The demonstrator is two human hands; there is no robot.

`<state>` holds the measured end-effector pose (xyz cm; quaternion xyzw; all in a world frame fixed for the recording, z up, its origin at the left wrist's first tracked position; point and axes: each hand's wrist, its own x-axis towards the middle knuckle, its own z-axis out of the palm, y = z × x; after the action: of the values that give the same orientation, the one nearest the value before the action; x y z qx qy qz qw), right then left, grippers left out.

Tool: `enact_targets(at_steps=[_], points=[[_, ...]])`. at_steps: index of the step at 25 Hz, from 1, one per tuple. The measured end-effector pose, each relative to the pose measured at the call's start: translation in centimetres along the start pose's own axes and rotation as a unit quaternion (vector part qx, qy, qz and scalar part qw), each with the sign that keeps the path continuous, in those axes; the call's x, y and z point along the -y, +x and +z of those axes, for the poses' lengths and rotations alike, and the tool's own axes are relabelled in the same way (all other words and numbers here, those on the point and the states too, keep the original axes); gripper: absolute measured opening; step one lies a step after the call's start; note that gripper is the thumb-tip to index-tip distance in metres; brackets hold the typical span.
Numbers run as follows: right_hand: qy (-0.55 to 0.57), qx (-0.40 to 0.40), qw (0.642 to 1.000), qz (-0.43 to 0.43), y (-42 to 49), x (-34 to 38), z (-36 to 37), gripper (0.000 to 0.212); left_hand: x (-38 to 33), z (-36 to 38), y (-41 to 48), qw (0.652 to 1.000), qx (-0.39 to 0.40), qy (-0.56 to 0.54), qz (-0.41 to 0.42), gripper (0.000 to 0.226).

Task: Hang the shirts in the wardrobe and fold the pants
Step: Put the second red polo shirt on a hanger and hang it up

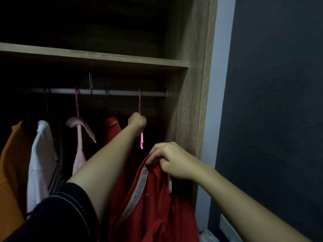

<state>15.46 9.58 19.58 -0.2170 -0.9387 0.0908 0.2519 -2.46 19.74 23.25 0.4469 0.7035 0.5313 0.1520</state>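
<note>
My left hand [137,121] reaches into the dark wardrobe and is closed around a pink hanger [141,137] whose hook sits on the metal rail [122,92]. My right hand [172,160] is nearer to me, in front of the wardrobe's right side, pinching the collar of a red shirt [153,203] with a grey-white placket. The shirt hangs down from that hand, below the hanger and apart from it.
On the rail hang an orange garment [12,163], a white shirt [41,163], a pink top [80,137] on a pink hanger and another red garment [111,126]. A wooden shelf [104,57] runs above. The wardrobe's side panel [194,84] and a dark wall [271,102] stand to the right.
</note>
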Motion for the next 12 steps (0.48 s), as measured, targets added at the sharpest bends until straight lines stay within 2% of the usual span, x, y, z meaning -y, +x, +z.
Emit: enact_targets(at_steps=[3,7,12], points=[[-0.003,-0.014,1.0,0.007,0.0,-0.3,0.0,0.048,-1.0,-0.2,-0.1,0.999,-0.042,0.005,0.015,0.033],[-0.002,-0.012,1.0,0.019,-0.5,-0.1,0.7,0.049,-0.9,-2.3,-1.8,0.998,-0.051,0.012,0.033,0.032],[-0.023,0.002,0.999,0.027,-1.0,1.5,2.5,0.053,3.0,-9.6,-8.4,0.989,-0.048,-0.028,0.137,0.027]])
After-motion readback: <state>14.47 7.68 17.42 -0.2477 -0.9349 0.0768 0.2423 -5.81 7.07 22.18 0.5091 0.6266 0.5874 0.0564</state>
